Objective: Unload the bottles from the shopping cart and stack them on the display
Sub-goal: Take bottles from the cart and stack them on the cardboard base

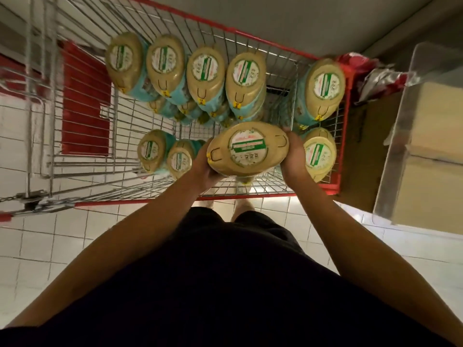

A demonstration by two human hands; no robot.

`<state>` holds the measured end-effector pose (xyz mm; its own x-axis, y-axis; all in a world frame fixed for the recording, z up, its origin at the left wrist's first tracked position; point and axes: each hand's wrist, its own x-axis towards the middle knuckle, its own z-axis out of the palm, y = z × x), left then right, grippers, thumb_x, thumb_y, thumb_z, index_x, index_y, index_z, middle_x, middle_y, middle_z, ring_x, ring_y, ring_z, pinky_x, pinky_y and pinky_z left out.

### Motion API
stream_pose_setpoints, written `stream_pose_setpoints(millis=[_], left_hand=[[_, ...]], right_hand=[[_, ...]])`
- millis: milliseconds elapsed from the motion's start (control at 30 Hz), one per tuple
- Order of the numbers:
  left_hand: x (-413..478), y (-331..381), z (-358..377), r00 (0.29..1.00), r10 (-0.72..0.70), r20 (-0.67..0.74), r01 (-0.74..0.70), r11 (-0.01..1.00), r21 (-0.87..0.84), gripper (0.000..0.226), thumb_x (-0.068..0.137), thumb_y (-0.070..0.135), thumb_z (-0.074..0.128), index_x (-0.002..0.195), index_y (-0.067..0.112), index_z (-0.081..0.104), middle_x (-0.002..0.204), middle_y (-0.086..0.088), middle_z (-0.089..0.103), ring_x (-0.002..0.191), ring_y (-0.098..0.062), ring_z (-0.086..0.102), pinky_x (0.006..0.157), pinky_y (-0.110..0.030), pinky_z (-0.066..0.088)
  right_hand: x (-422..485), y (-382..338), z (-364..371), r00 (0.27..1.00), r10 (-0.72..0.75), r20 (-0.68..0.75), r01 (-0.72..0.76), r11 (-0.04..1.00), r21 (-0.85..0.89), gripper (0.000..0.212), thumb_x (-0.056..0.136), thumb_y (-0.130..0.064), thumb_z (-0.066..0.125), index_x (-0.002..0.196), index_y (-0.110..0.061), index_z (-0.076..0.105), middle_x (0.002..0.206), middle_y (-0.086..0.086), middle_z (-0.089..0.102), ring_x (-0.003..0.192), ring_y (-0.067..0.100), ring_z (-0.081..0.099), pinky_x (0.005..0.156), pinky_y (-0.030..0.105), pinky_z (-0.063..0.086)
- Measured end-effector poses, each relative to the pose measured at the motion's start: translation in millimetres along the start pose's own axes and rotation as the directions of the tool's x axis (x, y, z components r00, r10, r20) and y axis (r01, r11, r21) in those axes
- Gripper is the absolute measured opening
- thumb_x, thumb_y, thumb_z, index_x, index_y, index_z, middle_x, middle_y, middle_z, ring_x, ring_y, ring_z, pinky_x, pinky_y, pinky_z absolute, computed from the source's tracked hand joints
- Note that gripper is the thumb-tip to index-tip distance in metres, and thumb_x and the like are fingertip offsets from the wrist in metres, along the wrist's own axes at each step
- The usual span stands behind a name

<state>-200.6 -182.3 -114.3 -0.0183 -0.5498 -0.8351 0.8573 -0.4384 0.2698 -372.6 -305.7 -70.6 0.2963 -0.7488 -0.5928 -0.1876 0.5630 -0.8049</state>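
Tan plastic fills the grip. The left hand (203, 167) curls its fingers round the left end of a big oval bottle with a tan top and a round green-and-white sticker (246, 149). The right hand (292, 156) clasps the opposite end, its fingertips hidden behind the bottle. The bottle lies crosswise between both palms in the middle of the frame, and seems raised above the wire floor near the closer edge of the red-rimmed wire shopping cart (263, 195).

This reads as the lifting-out step of one unloading round. Next, I judge, the bottle must clear the cart's rim and swing toward the clear-panelled beige stand (400, 136) at the right edge, probably the display. The two-handed hold suggests weight.

Matching bottles with pale blue wrappers (205, 71) stand upright in the cart. One row runs across the upper centre, with more at lower left and at right, so most of the job is yet to do.
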Motion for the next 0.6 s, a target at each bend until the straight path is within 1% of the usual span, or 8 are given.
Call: stream_pose_setpoints(millis=[100,233,300,333,367,433,500,600], left_hand=[[-21.7,-1.1,1.4,0.998,-0.045,0.052,0.043,0.999,0.021,0.047,0.101,0.048,0.048,0.125,0.015,0.071,0.137,-0.018,0.063,0.125,-0.036,0.061,0.112,-0.056,0.044],[-46.9,-3.7,10.6,0.988,-0.124,0.088,0.115,0.989,0.095,0.053,0.105,0.047,0.037,0.141,0.011,0.054,0.149,-0.022,0.046,0.131,-0.038,0.049,0.121,-0.061,0.027],[-59.9,-7.0,24.4,0.986,-0.150,0.078,0.141,0.983,0.119,0.058,0.105,0.043,0.041,0.152,0.010,0.047,0.159,-0.020,0.039,0.136,-0.037,0.044,0.123,-0.058,0.029],[-65.7,-8.4,33.0,0.983,-0.170,0.071,0.159,0.979,0.130,0.057,0.104,0.043,0.042,0.151,0.011,0.047,0.158,-0.019,0.040,0.136,-0.037,0.045,0.119,-0.055,0.035],[-71.6,-11.2,42.6,0.979,-0.185,0.081,0.171,0.974,0.149,0.052,0.104,0.043,0.042,0.145,0.012,0.052,0.151,-0.017,0.045,0.131,-0.036,0.048,0.109,-0.051,0.043],[-77.9,-24.2,60.9,0.972,-0.206,0.108,0.180,0.960,0.213,0.041,0.104,0.041,0.041,0.127,0.015,0.061,0.134,-0.014,0.056,0.116,-0.033,0.057,0.092,-0.044,0.049],[-87.2,-43.3,83.3,0.966,-0.222,0.132,0.174,0.938,0.300,0.034,0.103,0.039,0.043,0.115,0.016,0.065,0.123,-0.012,0.060,0.106,-0.031,0.060,0.088,-0.042,0.048],[-100.4,-76.3,120.0,0.956,-0.226,0.187,0.128,0.894,0.429,0.033,0.084,0.041,0.060,0.105,0.016,0.067,0.113,-0.010,0.061,0.101,-0.030,0.060,0.090,-0.042,0.047]], right_hand=[[-28.5,-6.2,-2.4,0.998,-0.043,-0.053,0.045,0.998,0.043,0.029,0.085,-0.051,0.055,0.067,-0.032,0.067,0.070,-0.008,0.059,0.077,0.019,0.053,0.078,0.038,0.042],[-77.4,1.5,-16.2,0.991,-0.079,-0.112,0.080,0.997,0.004,0.030,0.082,-0.049,0.052,0.058,-0.032,0.058,0.063,-0.010,0.047,0.070,0.016,0.039,0.067,0.037,0.033],[-101.8,11.4,-25.7,0.978,-0.104,-0.182,0.109,0.994,0.016,0.038,0.085,-0.047,0.052,0.069,-0.015,0.064,0.073,0.002,0.050,0.077,0.023,0.042,0.070,0.036,0.036],[-111.2,16.9,-31.3,0.964,-0.098,-0.249,0.106,0.994,0.019,0.046,0.091,-0.042,0.053,0.080,0.002,0.061,0.079,0.006,0.052,0.079,0.025,0.045,0.074,0.036,0.038],[-121.5,21.4,-37.7,0.943,-0.059,-0.329,0.077,0.996,0.044,0.046,0.098,-0.037,0.053,0.086,0.007,0.058,0.082,0.008,0.055,0.077,0.025,0.052,0.077,0.036,0.040],[-144.3,28.4,-54.5,0.898,-0.052,-0.437,0.076,0.996,0.038,0.036,0.108,-0.026,0.048,0.085,-0.001,0.060,0.082,0.006,0.061,0.073,0.020,0.058,0.078,0.037,0.045],[-166.0,34.5,-75.2,0.879,-0.151,-0.453,0.136,0.989,-0.066,0.039,0.110,-0.019,0.043,0.079,-0.001,0.061,0.074,0.011,0.058,0.072,0.025,0.051,0.071,0.037,0.043],[-195.4,43.1,-111.2,0.822,-0.177,-0.541,0.104,0.981,-0.164,0.040,0.105,-0.012,0.049,0.067,-0.023,0.060,0.060,-0.010,0.061,0.062,0.009,0.054,0.059,0.029,0.045]])
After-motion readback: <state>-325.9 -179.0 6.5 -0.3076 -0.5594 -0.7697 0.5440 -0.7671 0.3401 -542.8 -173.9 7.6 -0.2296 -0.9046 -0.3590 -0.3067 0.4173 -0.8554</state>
